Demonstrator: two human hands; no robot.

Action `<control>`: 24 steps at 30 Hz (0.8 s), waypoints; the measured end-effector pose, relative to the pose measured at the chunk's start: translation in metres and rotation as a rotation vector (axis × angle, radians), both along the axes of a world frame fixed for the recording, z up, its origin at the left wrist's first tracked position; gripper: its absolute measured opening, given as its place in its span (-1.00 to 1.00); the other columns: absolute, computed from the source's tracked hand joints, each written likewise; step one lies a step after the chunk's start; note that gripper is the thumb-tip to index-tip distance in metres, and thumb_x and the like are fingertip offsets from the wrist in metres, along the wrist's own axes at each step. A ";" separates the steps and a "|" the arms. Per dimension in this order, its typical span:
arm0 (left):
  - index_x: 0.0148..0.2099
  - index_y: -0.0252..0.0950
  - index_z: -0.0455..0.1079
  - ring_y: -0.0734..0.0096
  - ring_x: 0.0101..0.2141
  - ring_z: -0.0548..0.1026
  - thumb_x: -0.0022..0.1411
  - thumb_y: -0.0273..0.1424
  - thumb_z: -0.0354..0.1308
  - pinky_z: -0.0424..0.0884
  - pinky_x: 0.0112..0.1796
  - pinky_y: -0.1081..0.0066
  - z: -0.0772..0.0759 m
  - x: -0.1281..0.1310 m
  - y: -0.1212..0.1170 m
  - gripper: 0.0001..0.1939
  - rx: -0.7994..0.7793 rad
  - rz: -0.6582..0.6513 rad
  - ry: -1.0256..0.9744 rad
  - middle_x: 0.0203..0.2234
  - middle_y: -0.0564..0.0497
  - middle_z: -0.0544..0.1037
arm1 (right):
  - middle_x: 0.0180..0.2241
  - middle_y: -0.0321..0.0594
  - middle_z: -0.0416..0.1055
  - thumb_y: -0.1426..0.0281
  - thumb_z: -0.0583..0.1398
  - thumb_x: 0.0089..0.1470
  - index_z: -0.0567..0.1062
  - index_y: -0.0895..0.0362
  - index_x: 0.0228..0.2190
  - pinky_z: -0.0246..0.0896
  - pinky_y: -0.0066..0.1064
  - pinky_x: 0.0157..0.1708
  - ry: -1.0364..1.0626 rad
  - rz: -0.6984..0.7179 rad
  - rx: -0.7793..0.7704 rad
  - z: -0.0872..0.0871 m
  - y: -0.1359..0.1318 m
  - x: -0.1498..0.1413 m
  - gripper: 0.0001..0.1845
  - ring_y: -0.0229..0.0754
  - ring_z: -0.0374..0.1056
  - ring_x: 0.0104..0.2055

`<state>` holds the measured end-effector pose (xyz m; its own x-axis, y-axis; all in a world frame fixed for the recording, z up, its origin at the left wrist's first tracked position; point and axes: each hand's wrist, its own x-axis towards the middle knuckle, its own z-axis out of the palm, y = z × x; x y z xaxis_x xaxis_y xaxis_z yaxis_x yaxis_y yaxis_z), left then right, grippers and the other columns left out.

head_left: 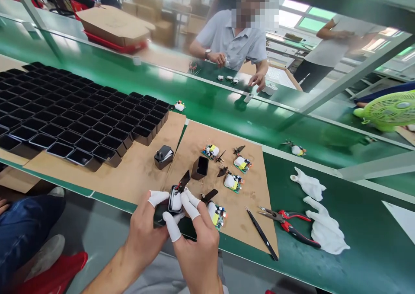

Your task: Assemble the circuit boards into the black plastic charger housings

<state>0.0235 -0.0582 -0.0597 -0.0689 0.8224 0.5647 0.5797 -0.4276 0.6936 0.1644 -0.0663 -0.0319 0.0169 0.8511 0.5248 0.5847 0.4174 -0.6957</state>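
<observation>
White finger cots cover several fingertips of both my hands. Between my left hand (145, 229) and my right hand (196, 238), near the table's front edge, is a black plastic case (170, 204) with a white-wrapped part inside. A black plug plate (185, 179) on red wires sticks up from it. My left fingers close round the case's left side and bottom; my right thumb and fingers press on its right side and top. Beside my right hand lies a circuit board (218, 215) with a yellow part, partly hidden by the fingers.
Several circuit boards (233, 182), a black case (200, 167) and a filled case (164, 156) stand on cardboard (253, 212). Tweezers (262, 234), red-handled pliers (288, 227) and white cloths (327, 229) lie right. Rows of black cases (78, 127) fill the left. A co-worker (235, 41) sits opposite.
</observation>
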 end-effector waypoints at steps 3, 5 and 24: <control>0.13 -0.20 0.47 0.33 -0.24 0.66 0.49 -0.53 0.26 0.64 -0.19 0.40 -0.001 -0.001 -0.001 -0.77 0.021 -0.018 -0.015 -0.20 0.00 0.63 | 0.16 0.08 0.69 0.51 0.32 0.44 0.65 0.05 0.26 0.71 -0.19 0.15 -0.021 -0.018 0.017 -0.005 -0.004 -0.004 -0.57 0.03 0.72 0.16; 0.10 -0.20 0.48 0.31 -0.20 0.67 0.47 -0.54 0.27 0.64 -0.15 0.37 0.001 -0.001 0.000 -0.78 0.015 -0.019 -0.038 -0.18 -0.01 0.63 | 0.18 0.08 0.68 0.51 0.31 0.44 0.65 0.04 0.25 0.71 -0.18 0.14 -0.019 -0.029 0.004 -0.005 -0.005 -0.005 -0.57 0.04 0.71 0.17; -0.07 -0.22 0.51 0.41 -0.39 0.44 0.00 -0.70 0.29 0.36 -0.37 0.45 0.024 -0.008 0.047 -0.56 -0.447 -0.214 -0.236 -0.35 0.16 0.50 | -0.19 -0.21 0.55 0.58 0.18 0.38 0.60 0.04 -0.22 0.50 -0.42 -0.27 -0.341 0.281 -0.101 0.074 0.054 0.030 -0.76 -0.19 0.57 -0.23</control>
<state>0.0151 -0.0112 -0.0359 0.0441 0.9882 0.1467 0.3185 -0.1531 0.9355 0.1948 -0.0123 0.0424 -0.3814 0.8452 0.3744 0.6611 0.5325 -0.5286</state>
